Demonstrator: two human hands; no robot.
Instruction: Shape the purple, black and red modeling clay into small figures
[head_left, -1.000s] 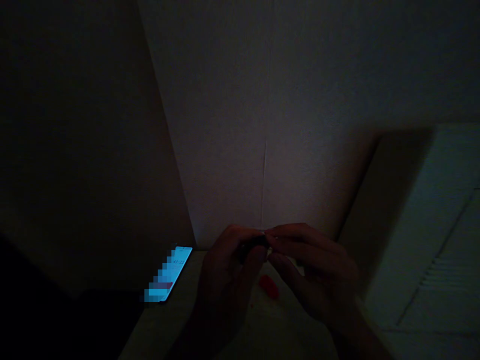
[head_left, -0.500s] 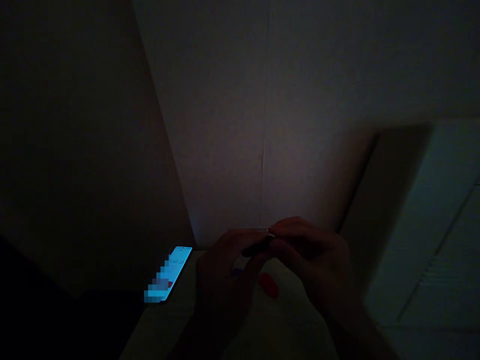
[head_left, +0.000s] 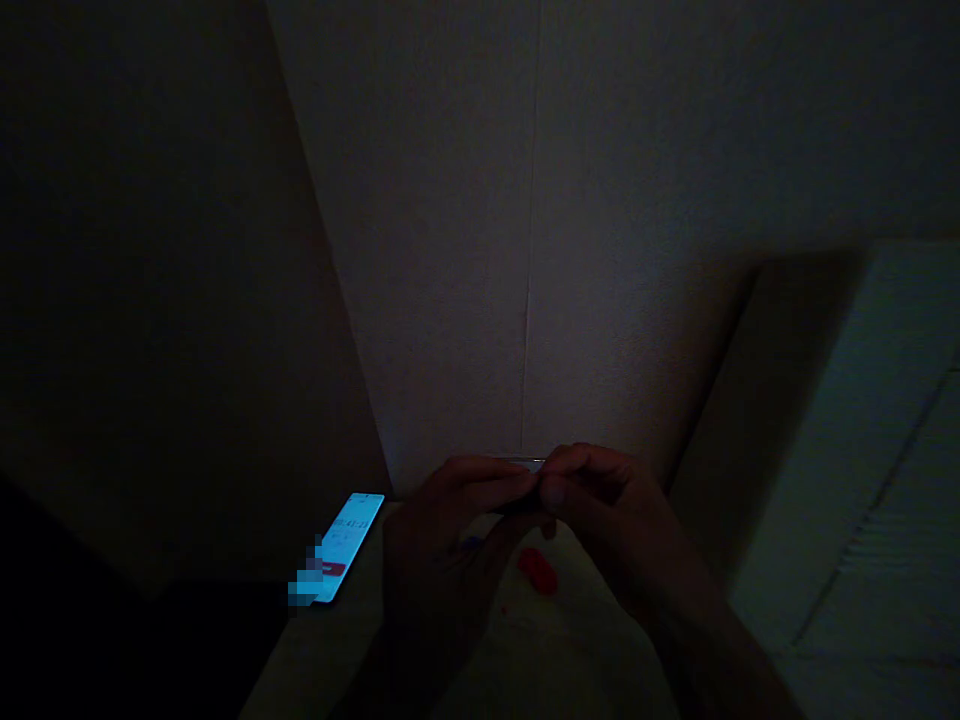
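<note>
From the camera on your head, it is very dark, but you can see both your hands up over the far part of the table [head_left: 307, 665]. Your left hand [head_left: 442, 545] has its grip closed around a small dark thing [head_left: 517, 506], and your right hand [head_left: 619, 510] pinches its right end with thumb and fingers. A thin pale edge [head_left: 532, 465] shows on top by your fingertips; you cannot tell if it is part of the dark thing. Below, a red lump [head_left: 538, 572] lies on the table, in from the far edge, and a tiny red crumb [head_left: 504, 610] is nearer you. A bit of blue [head_left: 472, 542] peeks out by your left thumb. A bright phone [head_left: 345, 540] lies by the table's far left corner, along the left edge. Behind is a wall [head_left: 450, 250].
</note>
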